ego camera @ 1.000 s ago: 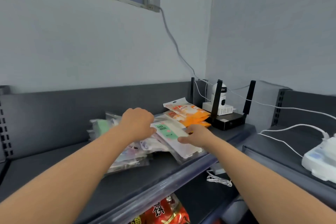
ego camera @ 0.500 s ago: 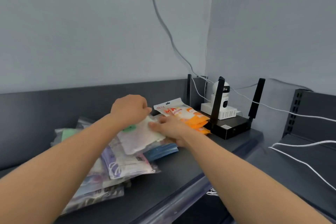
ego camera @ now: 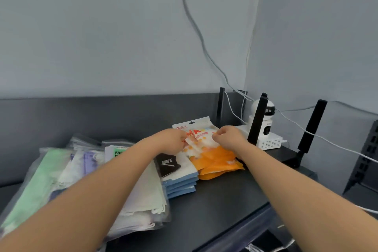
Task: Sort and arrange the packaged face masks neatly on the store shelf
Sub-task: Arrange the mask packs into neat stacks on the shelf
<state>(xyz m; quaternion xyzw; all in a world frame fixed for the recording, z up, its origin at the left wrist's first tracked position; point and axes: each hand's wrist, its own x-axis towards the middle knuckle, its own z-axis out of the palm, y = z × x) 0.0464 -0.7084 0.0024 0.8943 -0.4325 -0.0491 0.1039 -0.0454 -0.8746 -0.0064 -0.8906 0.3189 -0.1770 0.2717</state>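
Packaged face masks lie in piles on the dark shelf (ego camera: 221,196). At the right is an orange and white pile (ego camera: 216,159). My left hand (ego camera: 171,142) and my right hand (ego camera: 228,137) each pinch a side of its top orange and white pack (ego camera: 199,139). Beside it sits a stack of blue-edged packs (ego camera: 181,182) with a black label on top. Further left lie white masks in a clear bag (ego camera: 147,196), a pack with a green label (ego camera: 118,152), and green and purple packs (ego camera: 47,172).
A black router (ego camera: 294,155) with upright antennas stands at the shelf's right end, with a white camera (ego camera: 263,127) on a white box behind it. Cables (ego camera: 204,47) run down the wall and across to the right. The shelf's front edge (ego camera: 255,217) is near my forearms.
Both hands moved right from the white green-labelled pack to the orange and white pile. The white pack now lies on the left pile, and the view has tilted down.
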